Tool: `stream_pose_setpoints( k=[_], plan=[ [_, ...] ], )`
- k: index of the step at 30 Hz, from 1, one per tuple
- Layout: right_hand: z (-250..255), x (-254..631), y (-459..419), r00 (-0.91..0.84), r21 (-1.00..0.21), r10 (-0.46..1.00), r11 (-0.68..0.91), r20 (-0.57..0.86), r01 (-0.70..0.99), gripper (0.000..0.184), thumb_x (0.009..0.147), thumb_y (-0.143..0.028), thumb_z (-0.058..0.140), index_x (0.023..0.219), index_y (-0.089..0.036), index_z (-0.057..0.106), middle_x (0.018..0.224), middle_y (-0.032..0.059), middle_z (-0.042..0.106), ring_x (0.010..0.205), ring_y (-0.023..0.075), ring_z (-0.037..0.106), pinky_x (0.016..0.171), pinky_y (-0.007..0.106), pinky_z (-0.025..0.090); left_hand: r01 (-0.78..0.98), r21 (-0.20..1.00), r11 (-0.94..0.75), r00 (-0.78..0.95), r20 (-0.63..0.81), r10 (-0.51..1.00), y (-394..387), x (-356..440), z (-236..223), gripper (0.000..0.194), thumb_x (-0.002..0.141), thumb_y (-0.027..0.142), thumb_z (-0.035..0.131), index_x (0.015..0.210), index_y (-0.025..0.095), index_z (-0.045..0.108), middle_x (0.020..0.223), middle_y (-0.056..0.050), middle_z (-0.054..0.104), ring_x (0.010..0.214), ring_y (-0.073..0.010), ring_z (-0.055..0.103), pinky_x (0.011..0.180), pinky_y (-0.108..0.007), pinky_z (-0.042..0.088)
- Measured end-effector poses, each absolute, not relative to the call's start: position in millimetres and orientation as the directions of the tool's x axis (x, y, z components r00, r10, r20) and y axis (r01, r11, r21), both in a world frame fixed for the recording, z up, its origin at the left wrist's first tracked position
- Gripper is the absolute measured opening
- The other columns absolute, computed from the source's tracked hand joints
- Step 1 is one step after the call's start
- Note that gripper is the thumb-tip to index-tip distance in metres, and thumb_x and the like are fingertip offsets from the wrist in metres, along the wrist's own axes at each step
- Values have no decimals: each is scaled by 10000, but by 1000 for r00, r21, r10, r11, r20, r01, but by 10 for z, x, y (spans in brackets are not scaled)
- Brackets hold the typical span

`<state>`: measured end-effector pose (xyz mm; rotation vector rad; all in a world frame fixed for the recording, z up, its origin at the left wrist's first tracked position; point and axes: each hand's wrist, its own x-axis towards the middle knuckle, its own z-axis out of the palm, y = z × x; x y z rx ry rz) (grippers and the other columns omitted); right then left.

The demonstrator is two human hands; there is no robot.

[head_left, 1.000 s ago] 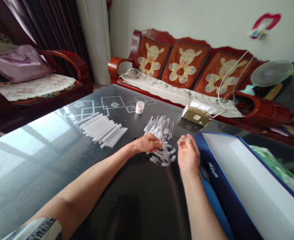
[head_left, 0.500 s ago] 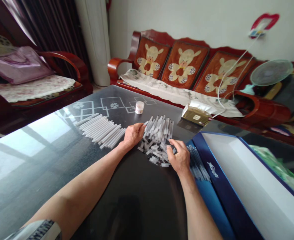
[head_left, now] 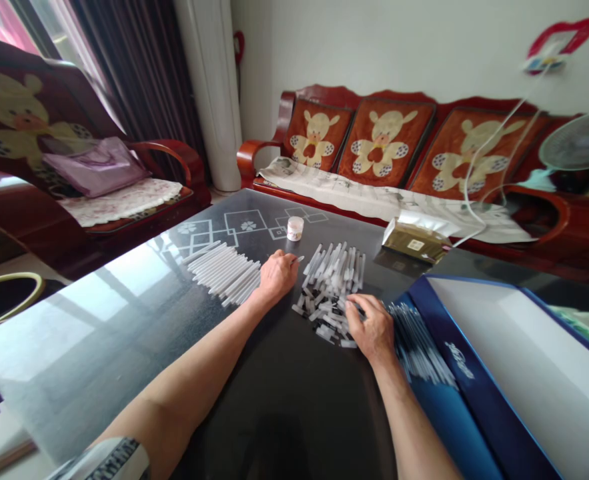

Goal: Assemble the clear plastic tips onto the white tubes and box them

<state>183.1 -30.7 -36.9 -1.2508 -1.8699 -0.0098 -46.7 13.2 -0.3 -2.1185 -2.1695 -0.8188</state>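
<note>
Standing between pieces (head_left: 324, 315) and blue box (head_left: 461, 347) | right hand (head_left: 375, 328) || beyond | jar (head_left: 295, 229)

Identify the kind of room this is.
Probably a home living room: a wooden sofa with bear-patterned cushions, a low glossy table and an electric fan.

Not a word or number can be made out from where I stand. Pale, looping script runs along the dark side of the blue box (head_left: 437, 317), but I can't make out its letters. The gold tissue pack (head_left: 399, 241) bears a small, light square mark, too small to read. Some print shows on the little white jar (head_left: 295, 229), and dark, letter-like marks cross the pale sleeve (head_left: 117, 461), none of it legible.
</note>
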Motion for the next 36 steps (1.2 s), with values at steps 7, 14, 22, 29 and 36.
stream_pose_setpoints(
  k=[7,14,22,29,36],
  plan=[
    [-406,1841,-277,-104,-443,739,504,666,741,209,835,-295,512,853,-181,686,879,83,689,853,221,621,810,347,473,978,138,155,-180,194,964,152,-1272,224,291,865,330,453,919,201,708,951,-100,686,887,-233,632,720,-280,463],
    [-388,1832,-279,-77,-472,743,499,665,727,204,828,-301,514,836,-194,687,866,76,688,842,215,619,799,340,470,959,75,274,-279,63,958,48,-1820,286,315,823,321,462,995,224,707,1018,-97,686,937,-258,627,745,-303,470],
    [-405,1834,-271,-80,-469,750,489,657,736,197,834,-296,515,843,-192,682,864,72,682,843,213,613,803,334,464,984,167,69,-98,172,980,219,-1178,320,305,806,319,467,943,235,727,929,-60,702,888,-211,629,750,-255,462],
    [-400,1838,-280,-80,-459,749,484,658,745,196,836,-285,508,854,-190,678,868,69,677,831,207,607,789,326,467,927,374,-21,15,20,1000,705,-369,153,301,753,342,538,968,258,730,861,-14,717,814,-174,641,698,-213,463],
    [-387,1831,-294,-72,-480,763,474,642,738,181,837,-272,513,846,-189,674,866,69,678,839,206,607,801,320,462,941,338,27,-4,-70,998,940,-248,24,320,700,344,590,975,248,724,893,-26,718,837,-179,648,712,-205,481]
  ],
)
